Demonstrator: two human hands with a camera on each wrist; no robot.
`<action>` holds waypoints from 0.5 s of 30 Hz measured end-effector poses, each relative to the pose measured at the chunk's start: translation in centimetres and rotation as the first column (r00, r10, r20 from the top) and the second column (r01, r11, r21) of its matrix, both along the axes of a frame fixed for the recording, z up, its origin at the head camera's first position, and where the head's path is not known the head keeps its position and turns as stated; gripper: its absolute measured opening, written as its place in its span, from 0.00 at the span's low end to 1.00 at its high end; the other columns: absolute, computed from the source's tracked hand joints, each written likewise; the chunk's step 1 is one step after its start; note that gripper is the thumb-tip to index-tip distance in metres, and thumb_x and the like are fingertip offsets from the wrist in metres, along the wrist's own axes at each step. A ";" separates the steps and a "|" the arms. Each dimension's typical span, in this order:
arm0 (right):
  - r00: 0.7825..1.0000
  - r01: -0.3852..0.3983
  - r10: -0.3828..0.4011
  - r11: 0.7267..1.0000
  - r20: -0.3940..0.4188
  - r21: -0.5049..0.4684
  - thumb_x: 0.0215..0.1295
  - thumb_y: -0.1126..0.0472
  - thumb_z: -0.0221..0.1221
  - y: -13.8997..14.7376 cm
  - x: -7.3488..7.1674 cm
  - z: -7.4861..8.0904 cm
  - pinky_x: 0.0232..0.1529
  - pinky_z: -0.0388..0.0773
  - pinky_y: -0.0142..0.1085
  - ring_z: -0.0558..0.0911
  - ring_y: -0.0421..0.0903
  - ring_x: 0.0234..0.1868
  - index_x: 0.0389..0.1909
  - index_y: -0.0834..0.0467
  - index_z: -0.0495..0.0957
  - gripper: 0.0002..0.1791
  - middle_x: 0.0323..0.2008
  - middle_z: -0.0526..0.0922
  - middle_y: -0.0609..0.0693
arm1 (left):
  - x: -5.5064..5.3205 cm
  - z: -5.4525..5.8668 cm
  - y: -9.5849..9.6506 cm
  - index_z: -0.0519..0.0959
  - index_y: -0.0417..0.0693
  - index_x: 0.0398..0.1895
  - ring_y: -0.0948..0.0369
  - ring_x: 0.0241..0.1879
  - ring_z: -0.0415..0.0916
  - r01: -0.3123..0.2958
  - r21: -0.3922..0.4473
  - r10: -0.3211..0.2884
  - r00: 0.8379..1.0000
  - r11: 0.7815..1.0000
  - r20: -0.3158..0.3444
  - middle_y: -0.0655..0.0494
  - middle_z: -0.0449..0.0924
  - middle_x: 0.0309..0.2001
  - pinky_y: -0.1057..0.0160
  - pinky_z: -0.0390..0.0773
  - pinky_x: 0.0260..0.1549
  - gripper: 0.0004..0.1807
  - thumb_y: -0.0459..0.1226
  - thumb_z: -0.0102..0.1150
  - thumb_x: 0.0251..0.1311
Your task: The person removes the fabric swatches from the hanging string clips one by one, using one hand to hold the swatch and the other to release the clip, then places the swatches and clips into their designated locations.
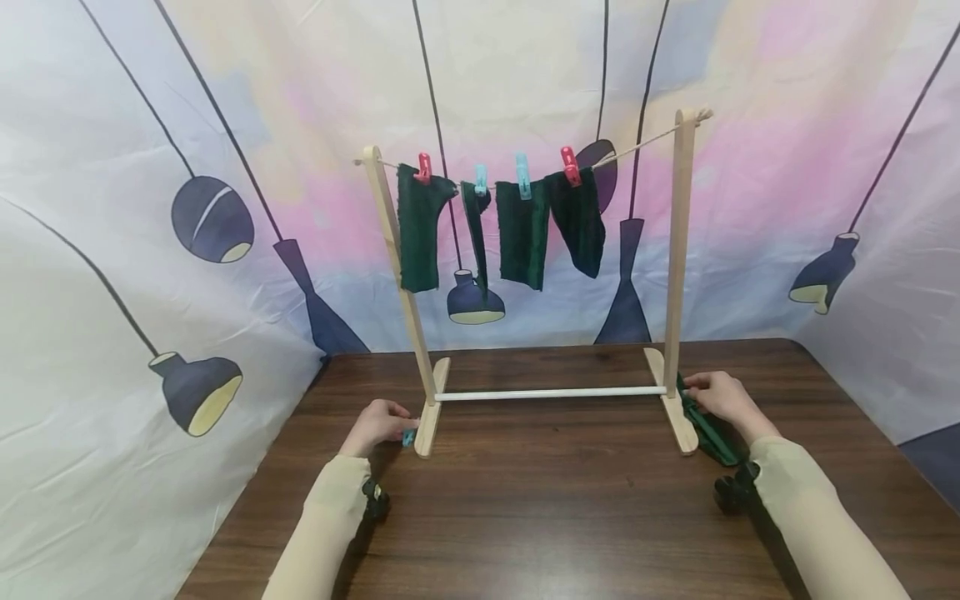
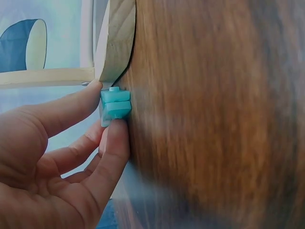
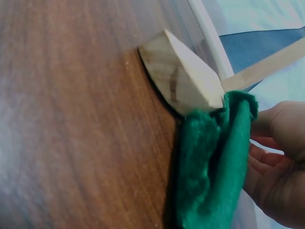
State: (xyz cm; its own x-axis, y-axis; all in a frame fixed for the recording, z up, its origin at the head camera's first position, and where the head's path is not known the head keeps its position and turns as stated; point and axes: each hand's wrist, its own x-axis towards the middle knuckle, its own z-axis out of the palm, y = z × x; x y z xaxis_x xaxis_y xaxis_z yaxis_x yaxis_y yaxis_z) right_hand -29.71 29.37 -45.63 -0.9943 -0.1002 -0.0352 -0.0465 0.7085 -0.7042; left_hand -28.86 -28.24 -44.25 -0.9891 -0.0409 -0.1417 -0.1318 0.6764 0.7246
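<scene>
My left hand [image 1: 375, 427] pinches a light-blue clothespin [image 2: 116, 105] between thumb and fingers, low over the table beside the rack's left foot [image 1: 426, 431]. Beyond the right foot [image 1: 678, 425], my right hand [image 1: 723, 398] grips a dark green velvety cloth [image 3: 214, 171] near its far end, the rest of it trailing toward me along the tabletop. In the right wrist view the cloth hides the fingertips. Several green cloth pieces hang from the rack's string, among them a wide one [image 1: 417, 237] at the left, held by red and blue clothespins.
The wooden drying rack [image 1: 678, 250] stands upright between my hands, with a white rod [image 1: 551, 393] joining its feet low down. Its string [image 1: 637, 147] runs between the post tops. Behind the brown table [image 1: 540, 517] hangs a lamp-patterned backdrop cloth [image 1: 517, 75].
</scene>
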 end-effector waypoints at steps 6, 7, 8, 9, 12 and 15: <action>1.000 0.008 -0.008 0.999 -0.006 0.046 0.74 0.68 0.51 0.2 0.1 0.0 0.35 0.82 0.45 0.84 0.51 0.34 0.59 0.78 0.71 0.20 0.48 0.80 0.73 | 0.1 -0.1 0.4 0.79 0.28 0.44 0.55 0.32 0.81 -0.006 0.012 0.006 1.000 1.000 0.008 0.38 0.80 0.43 0.57 0.84 0.36 0.18 0.35 0.71 0.59; 1.000 0.008 -0.008 0.999 -0.006 0.047 0.74 0.67 0.52 0.1 0.1 0.0 0.34 0.82 0.45 0.84 0.51 0.34 0.59 0.78 0.72 0.20 0.47 0.81 0.73 | 0.1 -0.2 0.4 0.79 0.28 0.44 0.55 0.32 0.81 -0.010 0.020 0.010 1.000 1.000 0.010 0.38 0.80 0.43 0.57 0.85 0.36 0.18 0.35 0.70 0.59; 1.000 0.008 -0.007 0.999 -0.007 0.049 0.74 0.67 0.52 0.1 0.1 0.0 0.34 0.81 0.44 0.83 0.50 0.33 0.59 0.78 0.72 0.20 0.46 0.81 0.72 | 0.1 -0.3 0.3 0.79 0.28 0.44 0.55 0.32 0.81 -0.013 0.029 0.012 1.000 1.000 0.012 0.38 0.80 0.42 0.57 0.85 0.36 0.17 0.35 0.70 0.59; 1.000 0.008 -0.008 0.999 -0.009 0.049 0.74 0.67 0.52 0.1 0.1 0.0 0.33 0.81 0.44 0.83 0.50 0.33 0.59 0.78 0.72 0.20 0.46 0.81 0.72 | 0.2 -0.3 0.3 0.79 0.28 0.44 0.55 0.32 0.81 -0.013 0.038 0.013 1.000 0.999 0.011 0.38 0.79 0.43 0.57 0.85 0.37 0.17 0.35 0.70 0.59; 1.000 0.013 -0.012 0.999 -0.018 0.048 0.74 0.67 0.52 -0.1 0.1 0.0 0.32 0.80 0.43 0.82 0.49 0.32 0.58 0.78 0.72 0.20 0.45 0.82 0.71 | 0.2 -0.4 0.2 0.79 0.28 0.43 0.55 0.33 0.81 -0.005 0.054 0.005 1.000 0.999 0.004 0.37 0.79 0.43 0.57 0.85 0.37 0.17 0.34 0.70 0.59; 1.000 0.011 -0.009 0.999 -0.028 0.047 0.74 0.67 0.52 -0.2 0.1 0.0 0.32 0.80 0.43 0.83 0.50 0.32 0.58 0.78 0.72 0.20 0.47 0.81 0.73 | 0.2 -0.3 0.0 0.79 0.28 0.44 0.55 0.33 0.81 -0.003 0.060 0.003 1.000 0.998 -0.001 0.36 0.79 0.44 0.57 0.85 0.37 0.17 0.34 0.70 0.59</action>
